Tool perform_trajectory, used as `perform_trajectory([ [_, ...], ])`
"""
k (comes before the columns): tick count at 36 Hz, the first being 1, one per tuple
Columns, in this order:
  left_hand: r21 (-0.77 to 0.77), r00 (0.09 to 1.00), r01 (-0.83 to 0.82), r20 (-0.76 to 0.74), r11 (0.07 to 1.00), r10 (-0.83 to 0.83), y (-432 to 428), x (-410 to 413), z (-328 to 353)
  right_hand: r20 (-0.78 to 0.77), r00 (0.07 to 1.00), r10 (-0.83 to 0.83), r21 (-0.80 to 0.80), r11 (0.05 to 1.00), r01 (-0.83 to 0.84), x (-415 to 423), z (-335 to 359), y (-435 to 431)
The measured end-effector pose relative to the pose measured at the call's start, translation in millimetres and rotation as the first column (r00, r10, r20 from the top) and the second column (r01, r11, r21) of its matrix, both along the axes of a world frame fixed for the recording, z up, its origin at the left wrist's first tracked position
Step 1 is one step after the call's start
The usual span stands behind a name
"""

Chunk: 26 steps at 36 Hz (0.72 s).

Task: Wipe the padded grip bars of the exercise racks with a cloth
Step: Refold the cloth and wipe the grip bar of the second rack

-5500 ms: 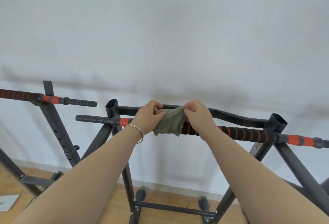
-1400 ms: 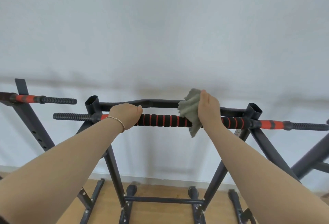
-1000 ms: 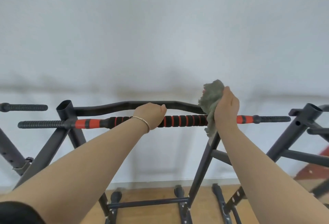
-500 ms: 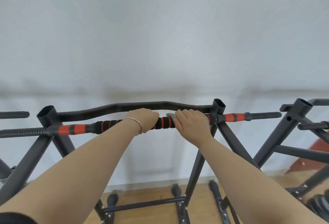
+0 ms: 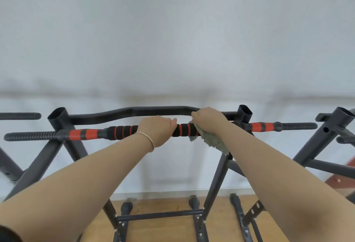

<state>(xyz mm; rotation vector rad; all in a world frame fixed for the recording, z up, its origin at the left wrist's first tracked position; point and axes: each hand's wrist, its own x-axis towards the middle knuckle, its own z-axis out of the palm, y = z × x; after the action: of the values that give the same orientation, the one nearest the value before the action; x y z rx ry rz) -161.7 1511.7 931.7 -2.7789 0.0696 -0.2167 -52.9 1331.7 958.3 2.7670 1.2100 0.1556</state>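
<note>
A black and red padded grip bar [image 5: 123, 132] runs across the top of a black exercise rack [image 5: 57, 116] in front of me. My left hand [image 5: 156, 129], with a thin bracelet at the wrist, grips the bar near its middle. Just to its right, my right hand [image 5: 208, 120] wraps a grey-green cloth [image 5: 213, 141] around the bar, and the loose end of the cloth hangs below my wrist. A short stretch of padding shows between the two hands.
A curved black bar [image 5: 134, 111] runs behind the padded one. Ribbed bare ends [image 5: 299, 126] stick out on both sides. Another rack [image 5: 342, 115] stands at the right, a further bar end [image 5: 21, 116] at far left. White wall behind, wooden floor [image 5: 163, 228] below.
My right hand moved right along the bar with the cloth, away from the left hand, and the cloth now hangs out below it. The left hand kept its hold.
</note>
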Motion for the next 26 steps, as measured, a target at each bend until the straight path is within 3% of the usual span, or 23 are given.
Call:
perform_trajectory([
  [1, -0.015, 0.999, 0.004, -0.043, 1.0, -0.005, 3.3, 2.3, 4.6, 0.053, 0.999, -0.002, 0.09, 0.996, -0.003, 2.6, -3.8, -3.5],
  [3, -0.051, 0.99, 0.017, -0.14, 0.999, -0.024, 6.4, 6.8, 12.3, 0.02, 0.999, -0.04, 0.39, 0.92, 0.029, -1.3, -4.1, -8.2],
  [4, -0.067, 0.982, 0.011, -0.186, 0.998, -0.023, 5.5, 8.4, 16.0, 0.003, 0.998, -0.057, 0.445, 0.894, 0.05, 1.3, -5.1, -10.2],
  [7, -0.209, 0.956, -0.111, -0.29, 0.972, 0.047, 1.8, 14.1, 24.3, -0.063, 0.998, -0.007, 0.215, 0.976, 0.021, -0.4, -6.4, -10.1],
  [9, -0.352, 0.928, -0.241, -0.355, 0.904, 0.109, 2.9, 15.8, 28.9, -0.12, 0.992, 0.028, 0.333, 0.943, 0.014, -3.5, -6.8, -13.9],
  [10, -0.405, 0.923, -0.272, -0.368, 0.873, 0.116, 5.3, 17.2, 30.0, -0.048, 0.996, 0.068, 0.446, 0.894, -0.04, -4.7, -7.7, -15.4],
  [12, -0.439, 0.91, -0.306, -0.395, 0.845, 0.124, 10.2, 17.1, 32.4, 0.146, 0.974, 0.171, 0.518, 0.826, -0.222, -9.5, -11.9, -18.7],
  [14, -0.508, 0.87, -0.398, -0.472, 0.764, 0.139, 11.0, 14.8, 31.9, 0.154, 0.964, 0.218, 0.372, 0.891, -0.261, -13.0, -15.6, -22.3],
  [16, -0.576, 0.857, -0.46, -0.487, 0.676, 0.168, 9.2, 17.1, 29.5, 0.174, 0.973, 0.149, 0.175, 0.968, -0.18, -14.3, -21.6, -21.5],
  [18, -0.535, 0.882, -0.424, -0.428, 0.731, 0.199, 6.7, 17.1, 26.9, 0.186, 0.975, 0.124, 0.074, 0.987, -0.14, -8.8, -23.1, -21.6],
  [21, -0.218, 0.958, -0.177, -0.26, 0.96, 0.118, 9.9, 10.3, 21.3, 0.165, 0.971, 0.173, -0.12, 0.981, -0.154, -2.8, -18.7, -11.2],
  [23, -0.099, 0.984, -0.087, -0.167, 0.991, 0.07, 10.0, 4.3, 13.4, 0.086, 0.986, 0.143, -0.062, 0.988, -0.138, 2.5, -15.9, -7.0],
  [24, -0.064, 0.99, -0.068, -0.13, 0.996, 0.059, 9.1, 0.5, 10.2, 0.0, 0.996, 0.087, 0.026, 0.996, -0.087, 5.2, -14.4, -5.5],
  [26, 0.056, 0.997, -0.061, -0.051, 0.997, 0.064, 5.6, -6.8, 3.7, -0.261, 0.964, -0.047, 0.051, 0.997, 0.062, 9.3, -6.2, 1.6],
])
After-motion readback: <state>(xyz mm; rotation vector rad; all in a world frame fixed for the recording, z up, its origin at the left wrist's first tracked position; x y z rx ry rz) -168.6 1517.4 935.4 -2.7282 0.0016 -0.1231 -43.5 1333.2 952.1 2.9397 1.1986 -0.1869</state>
